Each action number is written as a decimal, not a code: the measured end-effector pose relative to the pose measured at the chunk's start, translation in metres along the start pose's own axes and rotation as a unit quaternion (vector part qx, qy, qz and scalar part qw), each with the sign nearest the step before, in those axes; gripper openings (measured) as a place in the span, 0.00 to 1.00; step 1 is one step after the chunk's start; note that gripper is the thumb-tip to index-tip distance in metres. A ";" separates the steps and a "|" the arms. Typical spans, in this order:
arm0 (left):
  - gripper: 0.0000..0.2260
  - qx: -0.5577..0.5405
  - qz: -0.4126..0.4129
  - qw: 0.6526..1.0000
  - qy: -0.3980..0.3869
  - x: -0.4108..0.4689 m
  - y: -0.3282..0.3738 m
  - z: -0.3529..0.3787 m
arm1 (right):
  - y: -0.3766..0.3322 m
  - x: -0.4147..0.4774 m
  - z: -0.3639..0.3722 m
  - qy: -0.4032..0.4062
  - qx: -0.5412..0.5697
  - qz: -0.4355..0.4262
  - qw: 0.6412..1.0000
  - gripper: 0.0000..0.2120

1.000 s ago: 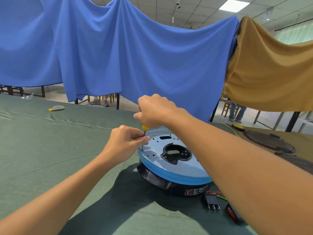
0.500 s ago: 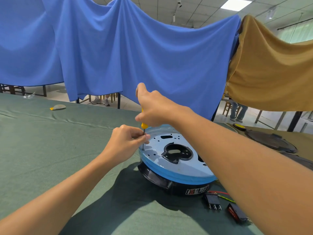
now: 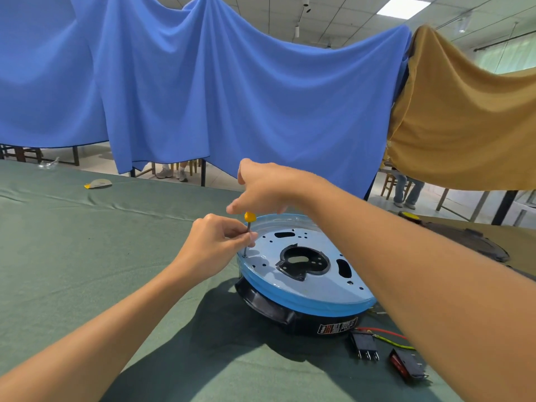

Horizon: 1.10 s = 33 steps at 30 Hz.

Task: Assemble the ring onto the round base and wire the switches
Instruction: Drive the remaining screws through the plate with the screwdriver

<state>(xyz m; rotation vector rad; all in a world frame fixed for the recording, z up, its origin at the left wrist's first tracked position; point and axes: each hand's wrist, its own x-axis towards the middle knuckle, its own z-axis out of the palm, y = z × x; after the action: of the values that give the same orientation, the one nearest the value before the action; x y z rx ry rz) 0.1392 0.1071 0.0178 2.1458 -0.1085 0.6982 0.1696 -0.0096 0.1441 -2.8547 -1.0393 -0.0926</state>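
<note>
— Toward the middle of the green cloth-covered desk point(image 3: 87, 256), what has the left hand point(image 3: 214, 246) got?

— Its grip is a close pinch: thumb and fingertips are closed on the thin steel shaft of the yellow-handled screwdriver point(image 3: 248, 232). The tool stands nearly upright, with its tip in a hole at the ring's left rim.

— And the right hand point(image 3: 262, 190)?

— That grip is slack, with the fingers spread over the yellow knob. Whether it touches, I cannot tell.

— Where is the ring?

— The pale-blue, film-covered round metal ring point(image 3: 307, 285) sits on the black plastic round base point(image 3: 278, 310), right of the desk's middle. I'd judge it to be stiff sheet metal with a slick film and edges that may be sharp at the cut-outs, so take it by the outer rim. The base looks heavy enough to stay put under the driver.

— The switches?

— Two small black rocker switches point(image 3: 364, 345) lie loose toward the desk's near right, with the red and yellow-green wires point(image 3: 385, 333) just behind them. They look light, with thin prongs. Hold them by the body, never by the leads.
</note>
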 end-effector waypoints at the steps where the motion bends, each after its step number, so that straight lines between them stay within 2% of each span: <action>1: 0.05 0.000 0.001 1.000 0.001 0.000 0.000 0.000 | -0.001 0.000 -0.004 -0.022 0.016 -0.002 1.000 0.14; 3: 0.04 0.001 0.002 1.000 0.000 0.000 0.001 0.001 | 0.001 0.001 -0.004 0.014 -0.002 -0.012 1.000 0.04; 5: 0.04 0.002 0.002 1.000 0.000 0.000 0.000 0.001 | 0.004 0.000 0.004 0.089 -0.039 -0.009 0.995 0.12; 6: 0.04 0.003 0.002 1.000 0.000 0.001 0.000 0.001 | 0.005 0.001 0.007 0.093 -0.038 -0.003 0.995 0.14; 8: 0.04 0.004 0.005 1.000 -0.002 0.001 -0.001 0.001 | 0.002 0.001 0.005 0.048 -0.021 -0.001 0.999 0.13; 11: 0.04 0.002 0.007 1.000 -0.003 0.001 -0.001 0.001 | -0.001 0.003 -0.006 -0.018 0.028 -0.009 0.999 0.04; 13: 0.04 0.000 0.003 1.000 -0.002 0.001 -0.001 0.002 | 0.000 0.002 -0.003 0.032 -0.004 -0.019 0.999 0.05; 15: 0.04 0.000 -0.001 1.000 0.001 0.001 -0.002 0.001 | 0.002 0.003 0.005 0.082 -0.058 -0.016 0.995 0.13; 16: 0.04 0.001 -0.002 1.000 0.001 0.001 -0.002 0.001 | 0.001 0.002 0.007 0.075 -0.063 -0.015 0.995 0.13; 18: 0.05 0.000 -0.001 1.000 0.000 0.001 -0.001 0.001 | 0.000 0.002 0.003 0.016 -0.028 -0.016 0.999 0.09; 19: 0.05 -0.002 -0.001 1.000 -0.001 0.001 -0.001 0.001 | -0.001 0.002 0.000 -0.011 -0.016 -0.015 1.000 0.09; 20: 0.05 -0.003 -0.002 1.000 -0.002 0.001 0.000 0.001 | -0.002 0.001 -0.003 -0.013 -0.016 -0.020 1.000 0.09; 22: 0.05 -0.003 -0.004 1.000 0.000 0.001 0.000 0.001 | -0.002 0.000 0.001 0.045 -0.047 -0.028 0.997 0.04; 24: 0.05 -0.003 -0.002 1.000 0.002 0.001 -0.001 0.001 | -0.001 0.000 0.007 0.082 -0.085 -0.010 0.993 0.11; 28: 0.05 -0.004 0.003 1.000 0.001 0.000 -0.001 0.001 | -0.004 0.001 -0.003 -0.016 -0.027 -0.004 0.999 0.08; 30: 0.05 -0.003 -0.002 1.000 0.000 0.000 0.000 0.001 | -0.005 0.001 -0.003 0.017 -0.033 -0.013 0.999 0.03; 33: 0.05 -0.006 -0.007 1.000 -0.001 0.000 0.000 0.000 | -0.004 0.000 0.007 0.077 -0.067 0.005 0.995 0.10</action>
<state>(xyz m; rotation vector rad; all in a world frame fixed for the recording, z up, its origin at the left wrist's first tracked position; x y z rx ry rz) 0.1392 0.1069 0.0179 2.1345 -0.0992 0.6858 0.1673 -0.0061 0.1372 -2.9144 -1.0233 -0.3887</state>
